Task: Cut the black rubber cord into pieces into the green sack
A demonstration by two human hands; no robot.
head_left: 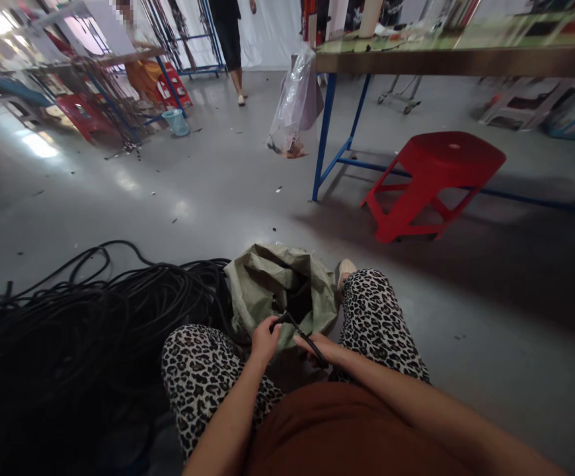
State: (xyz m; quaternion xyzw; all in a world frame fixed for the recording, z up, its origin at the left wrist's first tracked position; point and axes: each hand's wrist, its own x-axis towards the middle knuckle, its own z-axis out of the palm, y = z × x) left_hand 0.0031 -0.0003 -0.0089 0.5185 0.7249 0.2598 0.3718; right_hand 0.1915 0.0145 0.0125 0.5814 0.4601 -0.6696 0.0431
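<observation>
Between my knees stands an open woven sack, pale green, with a dark inside. Over its near rim my left hand is closed on a short end of black cord. Just right of it, my right hand grips black-handled scissors, whose blades point up and left to the cord. Whether the blades touch the cord is too small to tell. A large heap of black cord lies on the floor to the left, against the sack.
A red stool stands at the right by a blue-legged table. A clear plastic bag hangs at the table's corner. Farther back are a light blue bin, a walking person and another person by a left table.
</observation>
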